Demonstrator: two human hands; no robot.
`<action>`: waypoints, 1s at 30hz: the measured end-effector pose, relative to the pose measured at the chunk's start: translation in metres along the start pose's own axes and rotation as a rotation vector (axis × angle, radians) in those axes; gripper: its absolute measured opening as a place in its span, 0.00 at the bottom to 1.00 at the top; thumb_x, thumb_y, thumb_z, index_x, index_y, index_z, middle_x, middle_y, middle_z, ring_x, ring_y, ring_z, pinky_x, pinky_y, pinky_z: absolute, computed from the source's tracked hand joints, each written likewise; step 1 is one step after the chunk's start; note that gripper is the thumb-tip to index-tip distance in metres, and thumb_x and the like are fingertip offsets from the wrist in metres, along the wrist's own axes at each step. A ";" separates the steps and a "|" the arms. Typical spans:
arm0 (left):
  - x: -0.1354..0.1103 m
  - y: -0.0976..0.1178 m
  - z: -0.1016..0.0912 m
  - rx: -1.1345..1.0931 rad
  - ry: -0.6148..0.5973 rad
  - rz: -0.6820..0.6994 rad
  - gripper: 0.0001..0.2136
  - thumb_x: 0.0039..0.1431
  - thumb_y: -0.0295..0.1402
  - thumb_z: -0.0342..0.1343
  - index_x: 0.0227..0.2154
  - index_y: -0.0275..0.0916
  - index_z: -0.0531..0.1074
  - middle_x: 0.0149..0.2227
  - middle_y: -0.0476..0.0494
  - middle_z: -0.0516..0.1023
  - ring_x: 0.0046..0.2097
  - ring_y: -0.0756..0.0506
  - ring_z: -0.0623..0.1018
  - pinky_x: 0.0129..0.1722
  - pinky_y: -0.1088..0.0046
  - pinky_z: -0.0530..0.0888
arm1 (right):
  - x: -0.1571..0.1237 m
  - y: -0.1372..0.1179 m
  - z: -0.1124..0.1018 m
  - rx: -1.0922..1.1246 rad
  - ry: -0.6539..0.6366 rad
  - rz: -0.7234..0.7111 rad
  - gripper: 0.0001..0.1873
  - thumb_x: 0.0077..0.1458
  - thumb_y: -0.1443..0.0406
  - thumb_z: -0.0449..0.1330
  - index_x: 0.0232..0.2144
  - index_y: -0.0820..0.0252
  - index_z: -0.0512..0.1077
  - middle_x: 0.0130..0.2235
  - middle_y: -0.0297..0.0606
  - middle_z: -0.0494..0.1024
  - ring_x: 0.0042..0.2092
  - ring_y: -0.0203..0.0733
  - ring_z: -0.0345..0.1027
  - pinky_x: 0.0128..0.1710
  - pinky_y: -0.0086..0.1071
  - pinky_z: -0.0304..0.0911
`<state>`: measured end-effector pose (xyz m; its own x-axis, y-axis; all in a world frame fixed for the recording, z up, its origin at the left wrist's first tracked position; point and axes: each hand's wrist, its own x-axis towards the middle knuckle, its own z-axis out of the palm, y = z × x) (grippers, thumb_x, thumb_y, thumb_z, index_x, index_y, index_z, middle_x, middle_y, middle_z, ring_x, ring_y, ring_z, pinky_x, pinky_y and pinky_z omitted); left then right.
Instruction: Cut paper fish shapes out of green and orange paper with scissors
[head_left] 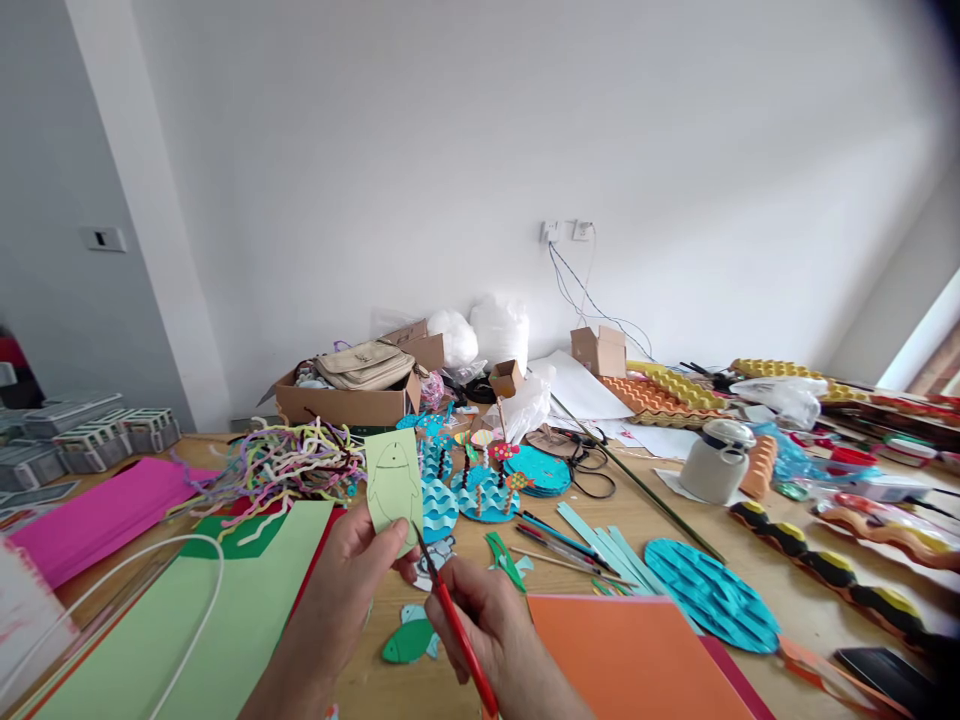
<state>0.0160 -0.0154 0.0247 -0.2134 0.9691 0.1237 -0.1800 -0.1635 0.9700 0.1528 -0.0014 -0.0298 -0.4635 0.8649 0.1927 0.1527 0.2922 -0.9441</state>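
Observation:
My left hand pinches a light green paper piece by its lower part, thumb in front. A fish outline is drawn on the paper, standing nearly upright. My right hand is wrapped round red-handled scissors, whose dark blades meet the paper's lower right edge. How far the blades are apart I cannot make out. Below my hands a cut-out green paper fish lies on the table over a light blue piece. Just behind the paper stand blue wavy discs with small colourful fish on twisted stems.
Light green sheets lie at left and orange sheets at right. A tangle of pipe cleaners, pens, a white lidded mug, a blue paper disc and a cardboard box surround the work area. A white cable arcs at left.

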 end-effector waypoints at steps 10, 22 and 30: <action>-0.001 -0.001 -0.004 0.057 -0.017 0.021 0.06 0.45 0.34 0.57 0.20 0.38 0.71 0.16 0.52 0.71 0.21 0.50 0.69 0.22 0.75 0.68 | -0.001 -0.004 -0.003 -0.023 -0.015 0.014 0.14 0.54 0.59 0.54 0.20 0.58 0.60 0.19 0.27 0.55 0.23 0.32 0.47 0.21 0.25 0.44; -0.001 0.003 0.000 0.065 0.006 -0.009 0.05 0.43 0.34 0.57 0.19 0.38 0.70 0.16 0.53 0.71 0.21 0.50 0.69 0.21 0.76 0.68 | 0.000 0.003 -0.002 -0.070 0.009 -0.006 0.15 0.54 0.59 0.55 0.20 0.58 0.59 0.18 0.26 0.55 0.23 0.32 0.48 0.21 0.26 0.43; -0.001 0.001 -0.001 0.065 -0.001 -0.010 0.06 0.44 0.35 0.58 0.19 0.38 0.71 0.16 0.52 0.71 0.21 0.50 0.69 0.22 0.75 0.68 | 0.001 0.004 -0.001 -0.070 0.013 -0.004 0.14 0.54 0.61 0.55 0.20 0.58 0.59 0.18 0.26 0.55 0.23 0.31 0.47 0.20 0.25 0.43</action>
<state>0.0147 -0.0169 0.0256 -0.2107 0.9708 0.1147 -0.1194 -0.1420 0.9826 0.1542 0.0010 -0.0333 -0.4533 0.8686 0.2000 0.2115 0.3228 -0.9225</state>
